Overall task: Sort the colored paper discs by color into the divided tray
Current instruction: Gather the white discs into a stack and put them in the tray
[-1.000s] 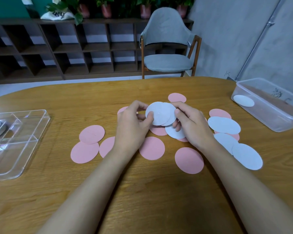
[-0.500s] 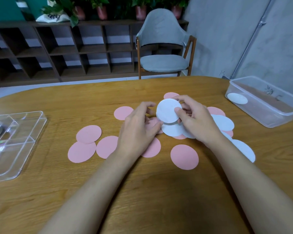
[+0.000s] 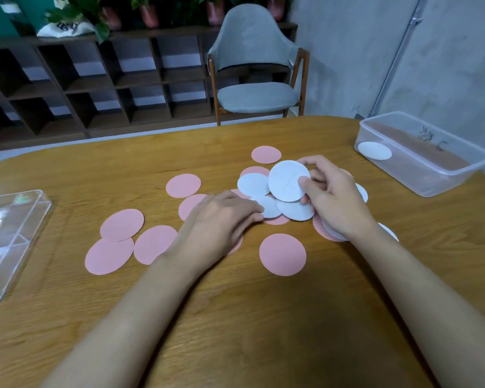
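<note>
Our right hand (image 3: 329, 198) pinches a white disc (image 3: 287, 180) above the tabletop (image 3: 235, 317) while our left hand (image 3: 221, 219) lies flat, touching a second white disc (image 3: 270, 209), so we could drag the pink disc (image 3: 276, 220) beneath it along and missort it into the tray (image 3: 11, 233) at far left.

The left hand (image 3: 221, 217) and right hand (image 3: 333, 203) are bare. The left forearm (image 3: 140, 312) and right forearm (image 3: 420, 298) are bare too, uncovered right down to the lower edge of the view. Both arms look slim and smooth. The right thumbnail (image 3: 303, 180) is short and plain.
</note>
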A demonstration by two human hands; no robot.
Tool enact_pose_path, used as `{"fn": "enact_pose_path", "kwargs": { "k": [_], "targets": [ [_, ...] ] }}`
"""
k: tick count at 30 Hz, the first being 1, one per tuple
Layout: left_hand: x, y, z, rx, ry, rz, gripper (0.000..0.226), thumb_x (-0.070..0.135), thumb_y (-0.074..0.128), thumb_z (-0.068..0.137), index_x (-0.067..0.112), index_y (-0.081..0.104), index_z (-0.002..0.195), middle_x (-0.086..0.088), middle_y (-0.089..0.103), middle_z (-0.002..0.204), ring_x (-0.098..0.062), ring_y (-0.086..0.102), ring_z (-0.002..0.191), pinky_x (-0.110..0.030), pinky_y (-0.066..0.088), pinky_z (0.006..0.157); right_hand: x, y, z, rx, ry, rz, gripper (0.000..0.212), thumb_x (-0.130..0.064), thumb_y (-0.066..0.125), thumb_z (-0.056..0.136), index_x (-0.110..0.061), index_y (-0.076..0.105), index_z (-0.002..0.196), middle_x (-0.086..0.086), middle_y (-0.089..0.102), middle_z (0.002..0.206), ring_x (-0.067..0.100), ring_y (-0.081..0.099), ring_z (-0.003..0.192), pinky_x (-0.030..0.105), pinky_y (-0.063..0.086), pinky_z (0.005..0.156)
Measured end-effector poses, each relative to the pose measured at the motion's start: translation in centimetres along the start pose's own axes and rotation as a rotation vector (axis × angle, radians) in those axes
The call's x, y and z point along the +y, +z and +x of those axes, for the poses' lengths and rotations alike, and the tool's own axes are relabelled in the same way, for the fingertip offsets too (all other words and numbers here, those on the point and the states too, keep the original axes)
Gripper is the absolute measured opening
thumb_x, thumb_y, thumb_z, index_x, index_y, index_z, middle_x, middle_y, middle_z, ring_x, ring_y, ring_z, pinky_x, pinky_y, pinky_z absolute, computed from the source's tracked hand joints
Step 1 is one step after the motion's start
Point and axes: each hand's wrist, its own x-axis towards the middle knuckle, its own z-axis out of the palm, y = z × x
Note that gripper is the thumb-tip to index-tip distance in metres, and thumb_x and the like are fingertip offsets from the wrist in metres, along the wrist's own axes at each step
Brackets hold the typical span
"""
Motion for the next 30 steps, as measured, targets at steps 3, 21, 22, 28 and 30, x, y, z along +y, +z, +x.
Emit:
{"fn": "enact_pose_path", "kwargs": {
  "k": [3,21,22,28,30],
  "targets": [
    [0.1,-0.5,0.0,0.05,0.026,0.071,0.023,0.029,0.052,0.107,0.018,0.072,0.107,0.002,0.073,0.09,-0.024,0.065,0.085,-0.042,0.054,0.068,-0.4,0.2,-0.2,-0.017,-0.003,-0.028,0.029,-0.021,0.056,0.105,-0.031,0.058,0.132,-0.004,0.069,0.087,0.009,0.07,0.081,0.034,0.055,0.072],
    [1.8,-1.2,0.5,0.412,-0.309,-0.259,0.01,0.014,0.068,0.099,0.012,0.076,0.094,0.004,0.069,0.086,-0.011,0.059,0.077,-0.02,0.046,0.069,-1.8,1.2,-1.3,-0.16,-0.077,0.046,0.038,-0.016,0.052,0.107,-0.042,0.067,0.13,-0.006,0.074,0.086,0.011,0.069,0.078,0.031,0.057,0.077],
    [1.8,-1.1,0.5,0.413,-0.322,-0.267,0.009,0.015,0.069,0.098,0.012,0.077,0.094,0.004,0.07,0.085,-0.011,0.062,0.076,-0.022,0.048,0.069,-1.8,1.3,-1.3,-0.168,-0.074,0.043,0.038,-0.016,0.05,0.108,-0.042,0.067,0.131,-0.003,0.074,0.084,0.012,0.068,0.077,0.03,0.056,0.079],
    [1.7,-0.9,0.6,0.402,-0.444,-0.386,0.007,0.017,0.073,0.094,0.014,0.078,0.089,0.007,0.072,0.07,-0.012,0.069,0.066,-0.026,0.056,0.067,-2.2,1.8,-1.6,-0.227,-0.081,0.021,0.034,-0.024,0.046,0.11,-0.033,0.065,0.137,0.007,0.071,0.094,0.015,0.071,0.078,0.025,0.056,0.081],
    [1.8,-1.0,0.6,0.398,-0.455,-0.39,0.009,0.017,0.074,0.095,0.015,0.077,0.087,0.008,0.071,0.068,-0.011,0.069,0.064,-0.023,0.055,0.065,-2.4,2.0,-1.8,-0.241,-0.092,0.003,0.034,-0.025,0.054,0.107,-0.03,0.062,0.139,0.006,0.071,0.101,0.012,0.073,0.081,0.026,0.061,0.079]
  ]
}}
